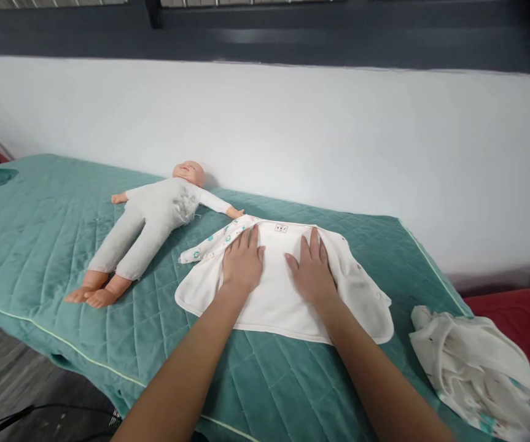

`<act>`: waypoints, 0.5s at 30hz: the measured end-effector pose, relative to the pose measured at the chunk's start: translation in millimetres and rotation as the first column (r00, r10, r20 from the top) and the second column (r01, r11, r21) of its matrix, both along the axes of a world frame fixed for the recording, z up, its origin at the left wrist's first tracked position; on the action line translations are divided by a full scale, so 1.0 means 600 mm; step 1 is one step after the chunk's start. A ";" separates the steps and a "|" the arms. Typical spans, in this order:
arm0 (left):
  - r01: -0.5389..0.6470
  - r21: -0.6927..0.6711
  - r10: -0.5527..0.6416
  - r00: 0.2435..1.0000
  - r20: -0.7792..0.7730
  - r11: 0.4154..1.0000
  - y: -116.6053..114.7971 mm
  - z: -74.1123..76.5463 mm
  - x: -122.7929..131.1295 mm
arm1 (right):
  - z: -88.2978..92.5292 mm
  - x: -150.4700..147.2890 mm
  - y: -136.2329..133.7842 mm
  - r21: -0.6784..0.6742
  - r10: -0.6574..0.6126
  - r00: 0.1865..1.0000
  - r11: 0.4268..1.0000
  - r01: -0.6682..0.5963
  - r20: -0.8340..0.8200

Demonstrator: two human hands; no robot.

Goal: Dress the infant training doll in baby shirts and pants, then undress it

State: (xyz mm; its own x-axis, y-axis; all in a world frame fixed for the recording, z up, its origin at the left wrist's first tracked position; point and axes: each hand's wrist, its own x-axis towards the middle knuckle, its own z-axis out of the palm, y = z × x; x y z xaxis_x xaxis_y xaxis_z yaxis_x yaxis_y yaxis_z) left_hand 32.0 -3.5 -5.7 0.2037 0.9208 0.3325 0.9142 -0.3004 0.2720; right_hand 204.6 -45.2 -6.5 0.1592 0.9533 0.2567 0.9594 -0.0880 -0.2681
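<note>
A white baby shirt (274, 288) lies opened out on the green quilted cover, its inside facing up and a small printed label near the neck. One sleeve with a coloured print shows at its left. My left hand (245, 258) rests flat on the left part of the cloth, fingers stretched out toward the neck edge. On the right part lies my right hand (313, 267), palm down with the thumb apart. A baby doll (158, 209) with a white cloth body is on its back to the left, its near hand by the shirt's upper left corner.
The green quilted cover (62, 227) spreads over a bed-like table against a white wall (292, 135). Crumpled white printed cloth (476, 368) lies at the right end, beside something red (518, 319). A dark cable (29, 410) hangs at lower left.
</note>
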 end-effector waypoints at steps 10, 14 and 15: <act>0.000 -0.078 -0.003 0.999 -0.040 0.997 0.008 -0.001 0.000 | -0.005 0.007 0.005 0.003 0.048 0.998 0.999 -0.048 -0.049; 0.007 -0.050 -0.009 0.999 -0.041 0.999 0.005 0.002 -0.001 | 0.004 0.012 0.003 0.127 0.110 0.992 0.987 -0.102 -0.055; 0.003 -0.040 -0.005 0.999 -0.038 0.999 0.004 0.002 -0.001 | 0.006 0.012 0.001 0.174 0.132 0.989 0.977 -0.120 -0.059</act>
